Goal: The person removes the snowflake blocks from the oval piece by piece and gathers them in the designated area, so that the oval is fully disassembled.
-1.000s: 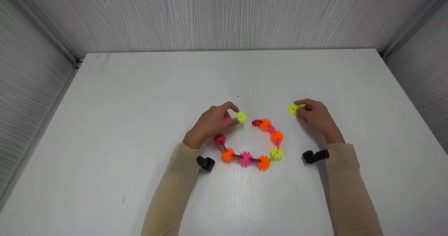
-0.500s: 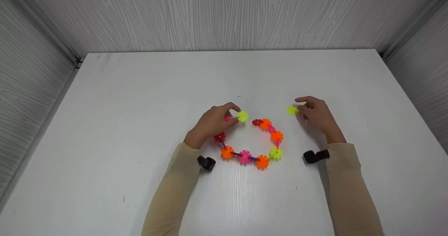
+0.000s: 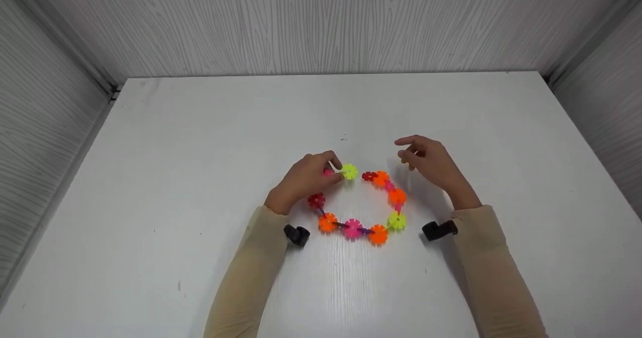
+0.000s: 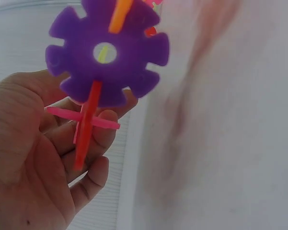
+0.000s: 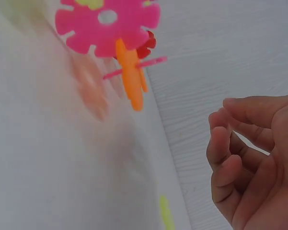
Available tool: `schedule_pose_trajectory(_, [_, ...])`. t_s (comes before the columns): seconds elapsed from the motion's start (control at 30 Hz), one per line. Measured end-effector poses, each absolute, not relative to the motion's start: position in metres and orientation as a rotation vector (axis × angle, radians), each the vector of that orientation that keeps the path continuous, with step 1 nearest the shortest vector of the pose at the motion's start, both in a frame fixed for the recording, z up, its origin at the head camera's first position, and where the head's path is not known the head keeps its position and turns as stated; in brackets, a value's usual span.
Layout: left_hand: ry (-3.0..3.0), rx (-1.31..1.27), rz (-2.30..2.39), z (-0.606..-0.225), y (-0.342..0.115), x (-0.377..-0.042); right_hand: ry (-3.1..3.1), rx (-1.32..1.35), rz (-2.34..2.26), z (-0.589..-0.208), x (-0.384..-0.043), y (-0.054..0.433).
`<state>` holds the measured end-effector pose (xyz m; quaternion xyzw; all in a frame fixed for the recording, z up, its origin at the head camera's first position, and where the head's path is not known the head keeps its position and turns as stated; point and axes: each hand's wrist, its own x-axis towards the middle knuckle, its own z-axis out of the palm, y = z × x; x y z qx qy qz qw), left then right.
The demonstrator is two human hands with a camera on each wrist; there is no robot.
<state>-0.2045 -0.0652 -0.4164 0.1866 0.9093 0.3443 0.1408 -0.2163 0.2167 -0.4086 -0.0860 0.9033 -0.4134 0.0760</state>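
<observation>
A chain of interlocking notched plastic discs curves round in an almost closed loop on the table. My left hand pinches its left end by the yellow disc, between thumb and forefinger. Across a small gap is the chain's other end, a red disc. In the left wrist view a purple disc covers part of the fingers. My right hand hovers above and right of the loop, fingers loosely bent, with nothing visible between them. A yellow piece shows low in the right wrist view.
The white tabletop bears several small dark marks. Wood-grain panels stand along its back and sides. A black wrist camera sits on the left cuff, another wrist camera on the right.
My right hand has let go of a loose yellow disc and shifted left toward the loop; the disc no longer shows in the head view. The left hand has barely moved.
</observation>
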Motion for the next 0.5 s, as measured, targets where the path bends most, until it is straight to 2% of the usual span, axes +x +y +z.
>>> schedule_pose_trajectory(0.5, [2.651,0.662,1.024,-0.418,-0.065,-0.207,2.621,-0.637,-1.131,-0.409,-0.193,0.167])
